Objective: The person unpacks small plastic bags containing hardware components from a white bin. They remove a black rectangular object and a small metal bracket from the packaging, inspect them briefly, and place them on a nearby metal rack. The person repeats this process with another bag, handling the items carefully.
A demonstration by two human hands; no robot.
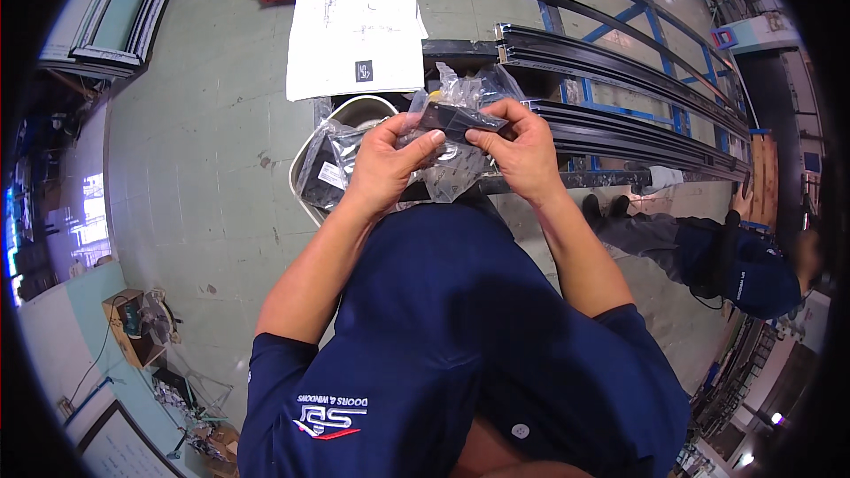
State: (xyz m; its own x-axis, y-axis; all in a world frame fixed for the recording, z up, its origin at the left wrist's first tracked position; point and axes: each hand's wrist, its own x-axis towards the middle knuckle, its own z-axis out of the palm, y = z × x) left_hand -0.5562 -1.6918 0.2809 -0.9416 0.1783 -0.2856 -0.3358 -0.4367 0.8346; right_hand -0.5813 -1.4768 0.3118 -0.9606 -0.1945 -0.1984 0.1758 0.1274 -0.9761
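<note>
hands [460, 146] grip black part [452, 118] in clear bag [460, 88], long axis left-right.

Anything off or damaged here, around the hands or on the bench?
Nothing clearly stands out. Left hand and right hand hold a small dark part in a clear plastic bag, which is crumpled but shows no spill. The dark metal profiles lie in a neat stack, and the white sheet lies flat.
</note>
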